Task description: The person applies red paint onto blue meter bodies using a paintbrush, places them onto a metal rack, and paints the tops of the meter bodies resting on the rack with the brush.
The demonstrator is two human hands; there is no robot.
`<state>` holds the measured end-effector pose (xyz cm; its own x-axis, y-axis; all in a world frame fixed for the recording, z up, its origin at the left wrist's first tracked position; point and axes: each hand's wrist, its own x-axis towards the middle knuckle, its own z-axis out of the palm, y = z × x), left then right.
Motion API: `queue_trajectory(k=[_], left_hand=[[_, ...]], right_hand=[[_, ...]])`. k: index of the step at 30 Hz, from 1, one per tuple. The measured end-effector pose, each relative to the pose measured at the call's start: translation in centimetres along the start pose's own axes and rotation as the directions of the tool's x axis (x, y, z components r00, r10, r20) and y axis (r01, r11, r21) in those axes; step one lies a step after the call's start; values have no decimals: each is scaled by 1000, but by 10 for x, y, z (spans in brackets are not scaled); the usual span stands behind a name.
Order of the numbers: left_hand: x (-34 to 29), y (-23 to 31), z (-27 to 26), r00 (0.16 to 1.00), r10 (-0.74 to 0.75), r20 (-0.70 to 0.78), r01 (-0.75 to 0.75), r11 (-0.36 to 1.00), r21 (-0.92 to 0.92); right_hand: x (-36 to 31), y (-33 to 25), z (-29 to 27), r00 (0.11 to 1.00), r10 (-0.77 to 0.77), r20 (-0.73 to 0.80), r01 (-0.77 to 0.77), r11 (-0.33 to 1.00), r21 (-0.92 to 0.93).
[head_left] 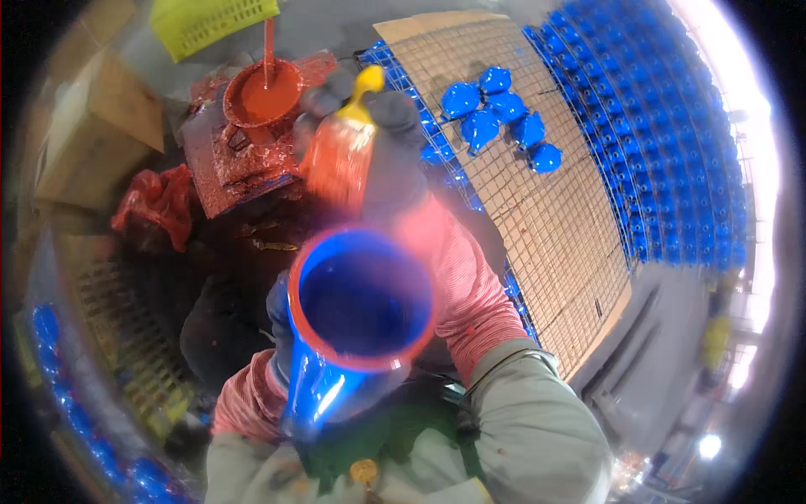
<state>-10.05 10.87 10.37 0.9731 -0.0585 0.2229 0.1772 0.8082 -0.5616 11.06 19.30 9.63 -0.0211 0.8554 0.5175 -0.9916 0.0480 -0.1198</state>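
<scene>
A flat paintbrush (pixel 340 160) with a yellow handle and red-coated bristles is in my gloved right hand (pixel 395 126), blurred by motion. My gloved left hand (pixel 281 307), partly hidden, grips a glossy blue hollow fitting (pixel 319 391) close in front of me. Its round mouth faces up, with a red band around the rim. Above and apart from that rim, the bristles point down. Beyond the brush, to the left, a bucket of red paint (pixel 264 92) has a red stick standing in it.
Small blue parts (pixel 505 107) lie on a wire rack over cardboard (pixel 571 244) at the right. Rows of blue pieces (pixel 663 143) stretch beyond it. To the left are a cardboard box (pixel 105 126), a red plastic bag (pixel 159 202) and a yellow crate (pixel 210 25).
</scene>
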Motion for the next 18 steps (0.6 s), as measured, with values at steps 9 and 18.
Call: queue_trajectory(k=[9,18], left_hand=[[6,39,25,799,598,60,-593,770,235],[2,49,32,805,576,139,-593,781,198]], right_hand=[[-12,-9,37,810,-547,-211,122,509,-852],[-10,17,63,829,-418,372,291,-245,-925]])
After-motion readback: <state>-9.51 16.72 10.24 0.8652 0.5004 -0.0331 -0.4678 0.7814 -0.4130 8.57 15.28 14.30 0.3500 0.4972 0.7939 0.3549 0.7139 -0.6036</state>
